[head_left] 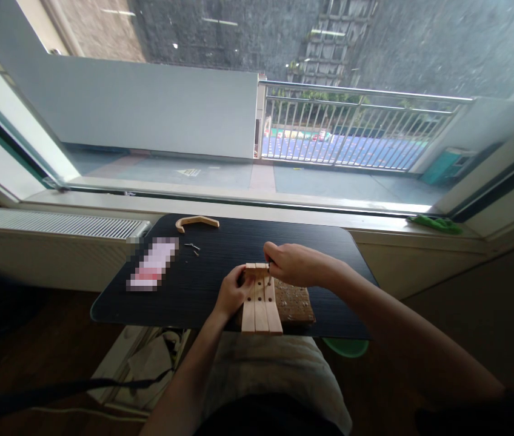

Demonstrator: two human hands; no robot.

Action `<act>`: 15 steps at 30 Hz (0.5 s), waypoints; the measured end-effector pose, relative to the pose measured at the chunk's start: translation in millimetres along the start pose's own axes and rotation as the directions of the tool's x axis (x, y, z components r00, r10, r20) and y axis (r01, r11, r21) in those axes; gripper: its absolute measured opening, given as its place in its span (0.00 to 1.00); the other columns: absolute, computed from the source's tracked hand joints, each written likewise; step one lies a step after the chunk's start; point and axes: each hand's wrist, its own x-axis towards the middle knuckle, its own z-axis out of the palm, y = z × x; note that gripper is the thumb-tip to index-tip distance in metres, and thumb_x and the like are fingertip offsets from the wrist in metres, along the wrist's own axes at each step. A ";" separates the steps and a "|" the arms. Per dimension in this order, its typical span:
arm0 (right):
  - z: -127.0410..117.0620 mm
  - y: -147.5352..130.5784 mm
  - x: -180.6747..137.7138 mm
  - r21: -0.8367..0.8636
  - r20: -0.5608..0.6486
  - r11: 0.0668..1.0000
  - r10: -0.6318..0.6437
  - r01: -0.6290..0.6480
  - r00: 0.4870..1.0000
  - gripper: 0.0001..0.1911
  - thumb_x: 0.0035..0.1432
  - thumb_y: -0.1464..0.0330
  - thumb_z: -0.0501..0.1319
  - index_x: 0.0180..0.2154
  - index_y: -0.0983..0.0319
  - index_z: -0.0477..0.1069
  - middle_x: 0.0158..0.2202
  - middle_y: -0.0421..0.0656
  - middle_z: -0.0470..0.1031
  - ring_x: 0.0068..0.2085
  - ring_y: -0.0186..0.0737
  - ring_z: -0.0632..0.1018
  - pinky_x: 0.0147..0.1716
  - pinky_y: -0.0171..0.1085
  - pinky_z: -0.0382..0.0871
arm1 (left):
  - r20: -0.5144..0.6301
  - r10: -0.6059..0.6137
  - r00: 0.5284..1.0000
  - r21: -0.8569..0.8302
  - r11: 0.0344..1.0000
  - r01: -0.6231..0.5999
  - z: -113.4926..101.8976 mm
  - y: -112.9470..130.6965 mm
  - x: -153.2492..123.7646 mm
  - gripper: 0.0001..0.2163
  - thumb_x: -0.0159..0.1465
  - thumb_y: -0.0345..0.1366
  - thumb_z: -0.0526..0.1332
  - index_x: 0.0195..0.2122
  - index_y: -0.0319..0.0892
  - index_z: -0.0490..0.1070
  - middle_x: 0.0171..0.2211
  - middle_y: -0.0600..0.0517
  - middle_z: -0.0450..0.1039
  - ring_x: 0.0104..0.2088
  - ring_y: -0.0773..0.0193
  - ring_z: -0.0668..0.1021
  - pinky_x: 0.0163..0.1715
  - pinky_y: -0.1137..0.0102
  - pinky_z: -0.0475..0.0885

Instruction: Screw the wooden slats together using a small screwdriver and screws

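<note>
A pale wooden piece (260, 316) of three slats side by side, with rows of dark holes and a raised block at its far end, lies over a brown textured board (297, 303). My left hand (232, 292) grips its left edge, thumb and fingers closed round the side. Above the far right corner, my right hand (296, 263) is closed in a fist around a thin dark tool like a screwdriver. Its narrow shaft points down at a hole in the right slat. Most of the tool is hidden by my fingers.
On the black table (220, 251) lie a curved wooden hook (197, 221), several small screws (192, 246) and a blurred pink-white packet (154, 263). A radiator (57, 224) stands left, a green cloth (434, 224) on the sill right. A green basin (347, 347) sits below the table.
</note>
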 end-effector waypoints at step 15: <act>6.6 -7.8 -0.1 -0.081 -0.085 0.996 0.036 -0.043 0.996 0.14 0.65 0.61 0.48 0.43 0.60 0.67 0.33 0.47 0.78 0.29 0.41 0.76 0.25 0.36 0.51 | 0.003 -0.001 1.000 0.003 1.000 0.001 0.2 0.4 -0.3 0.09 0.58 0.37 0.64 0.38 0.40 0.75 0.35 0.49 0.78 0.38 0.58 0.79 0.39 0.68 0.73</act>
